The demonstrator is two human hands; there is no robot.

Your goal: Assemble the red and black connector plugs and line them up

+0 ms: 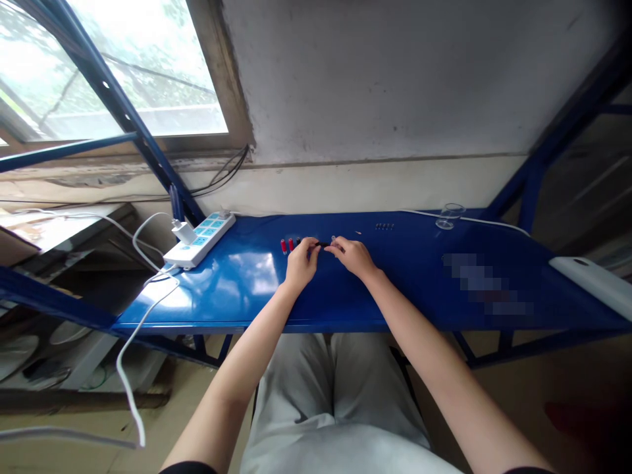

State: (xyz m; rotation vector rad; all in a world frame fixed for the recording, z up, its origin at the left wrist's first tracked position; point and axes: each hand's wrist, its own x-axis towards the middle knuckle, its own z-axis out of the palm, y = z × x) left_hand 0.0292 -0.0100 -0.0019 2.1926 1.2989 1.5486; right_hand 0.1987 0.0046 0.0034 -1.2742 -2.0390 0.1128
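My left hand (301,261) and my right hand (353,255) meet at the middle of a glossy blue metal table (237,289). Both have their fingers curled in a pinch around a small dark object (323,245) held between them; it is too small to name. Just left of my left hand, two small red pieces (287,245) stand on the table. A row of tiny dark parts (384,226) lies further back to the right.
A white power strip (202,238) with blue sockets and a plugged-in charger (184,231) lies at the back left, its white cables hanging off the edge. A clear glass cup (448,216) stands back right. A white device (592,276) rests at the right edge.
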